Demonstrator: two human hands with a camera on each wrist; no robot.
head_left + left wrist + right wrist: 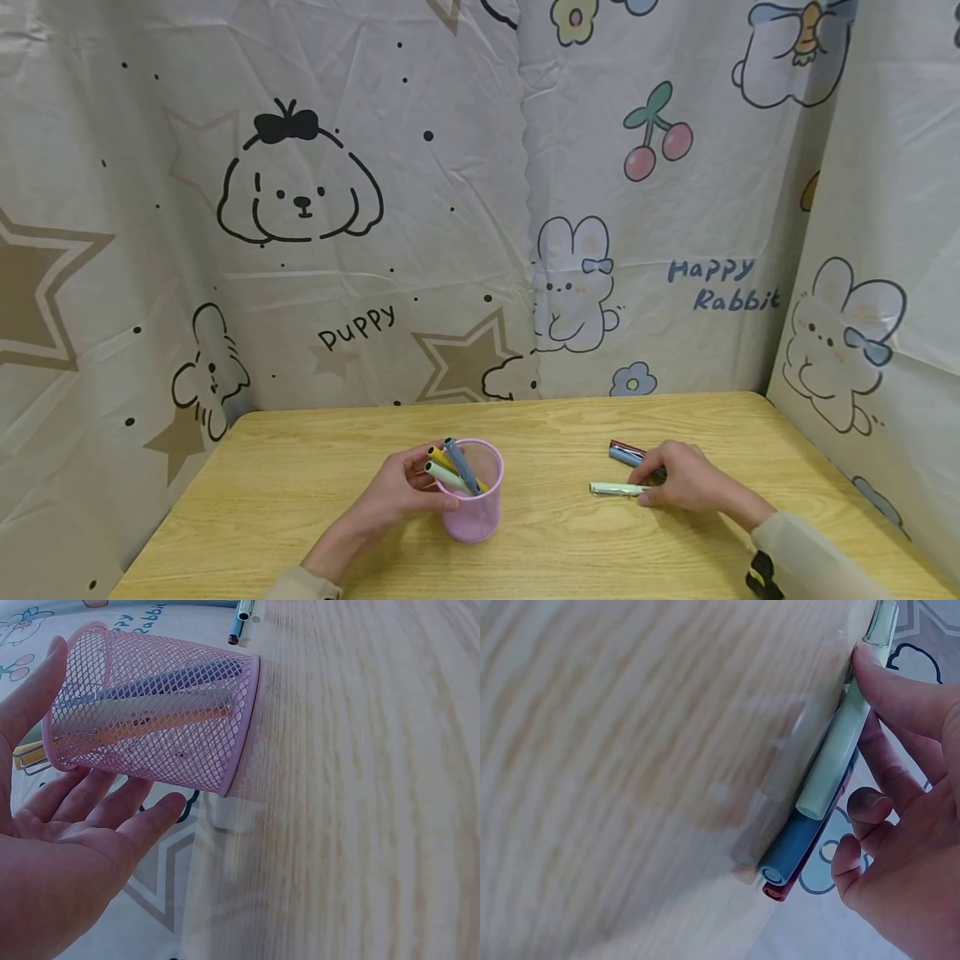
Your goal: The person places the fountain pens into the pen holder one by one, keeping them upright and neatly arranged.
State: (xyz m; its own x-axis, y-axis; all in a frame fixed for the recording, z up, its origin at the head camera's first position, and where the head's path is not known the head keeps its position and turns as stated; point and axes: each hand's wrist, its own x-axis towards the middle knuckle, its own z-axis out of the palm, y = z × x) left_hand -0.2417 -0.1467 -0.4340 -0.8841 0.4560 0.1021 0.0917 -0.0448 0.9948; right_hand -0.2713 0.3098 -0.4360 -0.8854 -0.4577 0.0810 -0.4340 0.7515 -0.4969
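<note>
A pink mesh pen cup stands upright on the table, with a yellow pen, a pale green pen and a grey-blue pen leaning in it. My left hand holds the cup near its rim, thumb on one side and fingers on the other; in the left wrist view the mesh shows pens inside. On the right, my right hand pinches a light green pen between thumb and fingers, low over the table. Just behind it lie a blue pen and a dark red pen, side by side.
The wooden table carries the cup and the loose pens. A printed cloth with cartoon puppies and rabbits hangs along the table's back and sides.
</note>
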